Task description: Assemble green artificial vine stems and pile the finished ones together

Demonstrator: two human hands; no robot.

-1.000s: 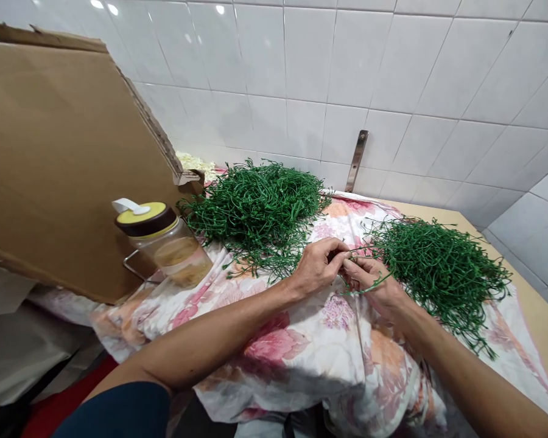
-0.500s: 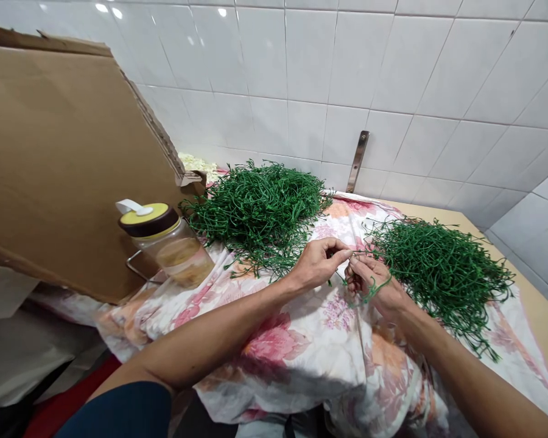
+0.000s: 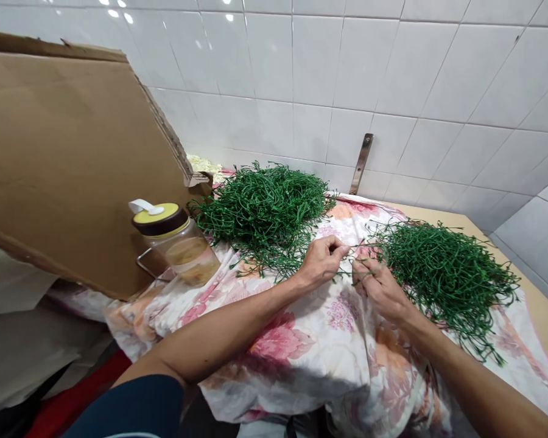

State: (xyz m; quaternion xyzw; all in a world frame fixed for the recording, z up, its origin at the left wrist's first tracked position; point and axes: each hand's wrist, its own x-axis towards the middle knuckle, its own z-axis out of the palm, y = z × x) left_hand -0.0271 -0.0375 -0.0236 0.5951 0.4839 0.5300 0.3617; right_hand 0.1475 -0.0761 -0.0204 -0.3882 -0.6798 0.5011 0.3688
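My left hand [image 3: 324, 261] is closed, thumb and forefinger pinching a thin green stem [image 3: 358, 244] that points right. Just beside it, my right hand [image 3: 379, 286] is closed too, knuckles up, with bits of green stem showing by its fingertips; its inner grip is hidden. A small gap separates the two hands. Behind my left hand lies a large heap of green stems [image 3: 269, 207] with small knobbed tips. To the right of my right hand lies a second heap of green stems [image 3: 452, 274]. Both heaps rest on a floral cloth [image 3: 278, 340].
A clear jar [image 3: 192, 258] with a yellow and brown lid stands left of the heaps. Behind it leans a large cardboard box [image 3: 68, 164]. Pale small pieces [image 3: 203, 164] lie at the back. White wall tiles [image 3: 310, 67] and a metal strip [image 3: 361, 164] border the table.
The whole view has shifted slightly. My right hand has turned knuckles up and drawn a little away from my left; the green loop across its palm no longer shows.
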